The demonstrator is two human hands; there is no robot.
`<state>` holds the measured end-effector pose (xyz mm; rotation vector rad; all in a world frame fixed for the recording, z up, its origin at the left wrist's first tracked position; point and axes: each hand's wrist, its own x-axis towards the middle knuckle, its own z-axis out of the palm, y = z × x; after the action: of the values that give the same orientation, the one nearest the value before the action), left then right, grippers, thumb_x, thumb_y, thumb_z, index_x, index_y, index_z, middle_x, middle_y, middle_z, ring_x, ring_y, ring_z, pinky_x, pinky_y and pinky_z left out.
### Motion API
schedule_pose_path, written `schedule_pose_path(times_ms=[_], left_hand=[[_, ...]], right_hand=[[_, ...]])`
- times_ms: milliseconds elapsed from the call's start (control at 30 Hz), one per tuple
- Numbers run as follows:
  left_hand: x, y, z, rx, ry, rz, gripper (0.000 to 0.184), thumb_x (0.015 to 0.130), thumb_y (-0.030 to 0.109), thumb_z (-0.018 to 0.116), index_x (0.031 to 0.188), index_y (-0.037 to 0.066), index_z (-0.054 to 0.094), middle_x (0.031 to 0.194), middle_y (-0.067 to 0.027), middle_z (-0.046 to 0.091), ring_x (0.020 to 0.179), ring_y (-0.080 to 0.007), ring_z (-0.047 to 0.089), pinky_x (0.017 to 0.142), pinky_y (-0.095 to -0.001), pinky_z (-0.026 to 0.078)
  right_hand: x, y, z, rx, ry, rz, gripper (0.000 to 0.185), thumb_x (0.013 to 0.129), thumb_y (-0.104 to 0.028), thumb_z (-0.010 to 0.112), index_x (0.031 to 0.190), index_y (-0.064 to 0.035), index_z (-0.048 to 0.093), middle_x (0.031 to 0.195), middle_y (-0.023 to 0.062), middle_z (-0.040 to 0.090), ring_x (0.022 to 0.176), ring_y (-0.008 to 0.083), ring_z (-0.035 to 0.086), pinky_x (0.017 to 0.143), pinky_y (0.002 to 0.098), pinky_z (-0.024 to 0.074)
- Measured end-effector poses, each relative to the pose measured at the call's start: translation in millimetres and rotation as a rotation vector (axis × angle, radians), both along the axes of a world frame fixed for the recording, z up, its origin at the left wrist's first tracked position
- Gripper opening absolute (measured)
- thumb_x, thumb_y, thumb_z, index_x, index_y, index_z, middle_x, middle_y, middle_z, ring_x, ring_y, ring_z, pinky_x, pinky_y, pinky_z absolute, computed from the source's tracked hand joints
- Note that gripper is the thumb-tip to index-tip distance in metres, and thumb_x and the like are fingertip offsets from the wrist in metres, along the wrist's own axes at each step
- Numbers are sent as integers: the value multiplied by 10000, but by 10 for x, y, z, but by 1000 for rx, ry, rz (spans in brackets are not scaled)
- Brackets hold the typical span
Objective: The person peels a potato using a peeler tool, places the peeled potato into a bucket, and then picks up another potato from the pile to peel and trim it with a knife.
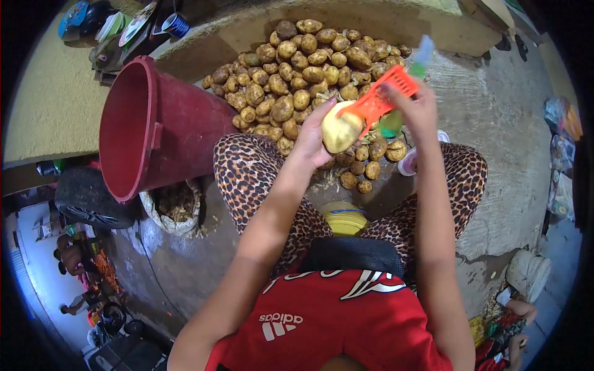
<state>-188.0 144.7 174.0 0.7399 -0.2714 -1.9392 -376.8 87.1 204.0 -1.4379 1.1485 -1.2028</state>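
My left hand (311, 139) is wrapped round a pale, mostly peeled potato (339, 137), held above the ground between my knees. In my right hand (417, 111) is an orange plastic peeler (391, 86), whose head is against or just over the upper right of the potato; slight blur hides exact contact. Beneath and beyond both hands spreads a large heap of unpeeled brown potatoes (281, 108). A clear and green plastic item (390, 125), perhaps a bottle, is partly hidden behind the peeler and my right hand.
A large dark red bucket (150, 133) leans at the left of the heap. Near it sit a white sack (167, 222) of scraps and a tire (90, 196). A yellow container (345, 221) is between my legs. Other people (80, 266) are at far left and lower right.
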Motion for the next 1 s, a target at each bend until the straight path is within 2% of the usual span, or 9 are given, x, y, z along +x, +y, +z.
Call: schedule_pose_path(times_ms=[100,233,333,433,533,633,733,867,1000], left_hand=[[78,29,-22,11,-30,-59,497,862,437,424,1076,-1,524,947,-186,611,769,-319,623,612,-424,541],[148,8,-42,26,85,-125,520,868,450,411,1109,-1,506,1010,-177,596,826,-314,620,650,-435,537],[37,28,60,88,86,45,503,866,438,433,1114,6,501,1030,-161,593,870,-297,614,707,-429,526],[-22,19,94,84,77,123,446,862,394,468,1096,17,511,1002,-146,605,891,-253,612,779,-396,510],[13,6,45,66,73,68,436,858,382,478,1095,17,512,1003,-140,603,878,-245,614,763,-394,514],[62,-17,-70,44,59,52,446,855,388,482,1099,16,513,1003,-144,600,845,-251,620,712,-420,526],[90,20,-34,99,12,85,426,855,376,482,1076,15,528,971,-140,609,828,-247,622,706,-412,527],[55,-17,-34,116,29,102,419,854,371,482,1062,12,539,947,-136,619,825,-247,624,696,-394,532],[42,2,-1,88,76,72,429,852,377,479,1062,7,539,931,-144,623,800,-255,628,668,-380,539]], right_hand=[[-256,-168,45,-7,11,-286,211,780,-136,654,932,3,608,830,47,632,730,84,578,664,236,461],[-126,-40,131,91,-357,-179,185,772,-152,659,885,-13,613,810,45,628,719,90,573,674,228,446],[89,157,89,197,-180,10,231,765,-170,682,919,-10,622,822,46,638,734,91,591,680,234,471],[268,326,44,70,51,124,245,760,-182,688,916,-3,627,816,47,639,732,87,586,691,233,472],[121,170,3,24,20,39,256,758,-192,691,920,-1,632,787,43,639,712,82,580,694,228,471],[-176,-92,-8,-130,-2,-284,244,762,-198,689,899,-5,634,753,25,637,654,77,563,622,230,455],[-378,-178,56,-21,-179,-387,227,764,-201,687,886,-16,637,753,14,631,659,70,556,605,227,443],[-7,97,-25,141,-207,-81,224,761,-198,689,882,-16,638,747,5,623,671,72,563,614,212,444],[112,116,-123,23,-31,-48,232,770,-192,677,911,-15,623,789,22,627,693,81,573,630,225,454]])
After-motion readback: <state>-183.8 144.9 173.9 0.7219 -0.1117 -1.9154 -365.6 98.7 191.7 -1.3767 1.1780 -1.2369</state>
